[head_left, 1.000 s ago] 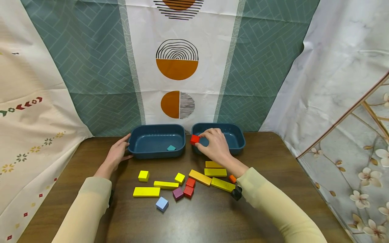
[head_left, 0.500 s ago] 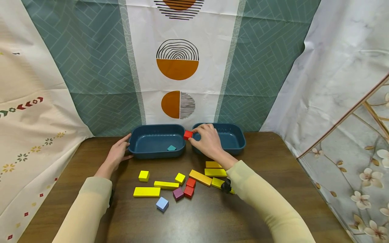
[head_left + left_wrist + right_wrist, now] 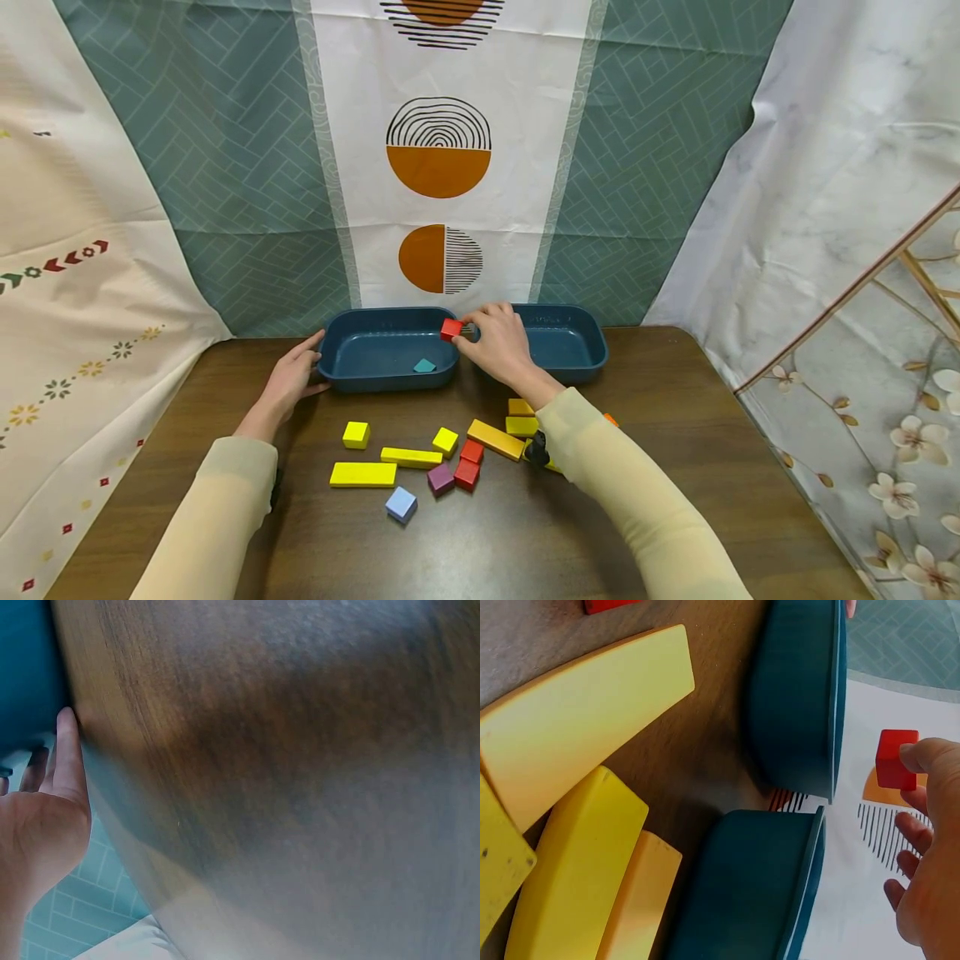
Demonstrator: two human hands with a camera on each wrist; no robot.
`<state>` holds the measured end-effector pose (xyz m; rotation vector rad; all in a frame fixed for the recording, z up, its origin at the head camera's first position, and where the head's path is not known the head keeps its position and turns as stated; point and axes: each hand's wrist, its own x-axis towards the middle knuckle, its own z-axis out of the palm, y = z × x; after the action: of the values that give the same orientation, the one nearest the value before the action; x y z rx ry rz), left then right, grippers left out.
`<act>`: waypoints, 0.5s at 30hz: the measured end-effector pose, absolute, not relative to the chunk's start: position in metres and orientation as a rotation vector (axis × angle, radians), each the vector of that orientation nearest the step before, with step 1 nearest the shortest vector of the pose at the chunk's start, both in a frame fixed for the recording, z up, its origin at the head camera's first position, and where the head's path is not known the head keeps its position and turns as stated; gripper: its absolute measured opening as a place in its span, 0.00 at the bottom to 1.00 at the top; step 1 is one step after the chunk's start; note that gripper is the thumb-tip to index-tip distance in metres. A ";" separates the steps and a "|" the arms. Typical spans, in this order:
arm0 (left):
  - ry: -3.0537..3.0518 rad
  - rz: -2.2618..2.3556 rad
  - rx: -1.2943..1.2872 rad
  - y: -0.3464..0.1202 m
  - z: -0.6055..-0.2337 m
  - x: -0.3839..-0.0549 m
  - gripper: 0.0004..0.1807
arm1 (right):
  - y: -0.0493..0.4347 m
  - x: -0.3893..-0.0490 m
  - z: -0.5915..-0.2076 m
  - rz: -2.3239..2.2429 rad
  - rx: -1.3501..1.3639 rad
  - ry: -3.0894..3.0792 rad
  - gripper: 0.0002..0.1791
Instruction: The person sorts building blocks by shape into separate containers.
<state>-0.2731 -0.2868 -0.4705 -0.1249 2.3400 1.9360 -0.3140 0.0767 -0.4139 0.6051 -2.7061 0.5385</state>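
Nearest on the brown tabletop [image 3: 420, 558], a blue cube [image 3: 401, 505] is seen, with a purple cube [image 3: 441, 479] behind it and to its right. Just beside that one, two red cubes [image 3: 467, 475] are set close together, one behind the other. Toward the left, a wide yellow bar [image 3: 363, 475] is laid crosswise; past it are seen a thin yellow bar [image 3: 411, 457] and two yellow cubes [image 3: 356, 435]. To the right, an amber bar [image 3: 496, 439] is laid aslant, and more bars [image 3: 521, 427] are partly covered by the right sleeve [image 3: 622, 492]. An orange piece [image 3: 611, 419] is glimpsed beyond it.

Farther back, the outer end of the left tray [image 3: 390, 384] is touched by the left hand [image 3: 287, 380]. Its fingers are extended, its grip released; some are partly hidden by the tray. A teal piece [image 3: 424, 366] is contained inside.

Beside it, the near left corner of the right tray [image 3: 577, 365] is hidden by the right hand [image 3: 501, 344]. A red block [image 3: 452, 330] is grasped in its grip, pinched at the fingertips, and is held by the left tray's inner end; whether directly over it cannot be told.

Behind everything, a green and white cloth [image 3: 438, 173] is hung.
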 end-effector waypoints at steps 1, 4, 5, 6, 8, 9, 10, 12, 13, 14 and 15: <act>2.347 1.931 -0.123 -0.287 -0.472 -0.274 0.31 | 0.076 -0.315 -0.414 0.538 0.602 -2.709 0.19; 2.358 1.927 -0.123 -0.288 -0.475 -0.275 0.31 | 0.072 -0.317 -0.415 0.524 0.591 -2.718 0.19; 2.359 1.926 -0.124 -0.288 -0.475 -0.275 0.31 | 0.071 -0.317 -0.415 0.521 0.588 -2.720 0.19; 2.360 1.925 -0.126 -0.288 -0.475 -0.275 0.31 | 0.070 -0.318 -0.415 0.521 0.586 -2.722 0.19; 2.363 1.922 -0.129 -0.287 -0.474 -0.275 0.31 | 0.068 -0.318 -0.415 0.521 0.583 -2.726 0.19; 2.365 1.921 -0.130 -0.287 -0.474 -0.275 0.31 | 0.067 -0.318 -0.415 0.522 0.583 -2.728 0.19; 2.366 1.919 -0.132 -0.287 -0.474 -0.275 0.31 | 0.066 -0.319 -0.415 0.523 0.584 -2.729 0.19; 2.368 1.918 -0.135 -0.287 -0.473 -0.274 0.31 | 0.064 -0.319 -0.416 0.525 0.587 -2.731 0.18; 2.368 1.918 -0.135 -0.287 -0.473 -0.274 0.31 | 0.063 -0.319 -0.416 0.521 0.587 -2.731 0.18; 2.368 1.919 -0.135 -0.287 -0.473 -0.274 0.31 | 0.063 -0.319 -0.417 0.521 0.588 -2.731 0.18; 2.367 1.920 -0.135 -0.287 -0.473 -0.274 0.31 | 0.062 -0.319 -0.417 0.520 0.588 -2.731 0.18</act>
<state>-0.2740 -0.2866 -0.4733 -0.1345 2.3668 1.9198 -0.3195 0.0618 -0.4173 0.5877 -2.7312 0.5200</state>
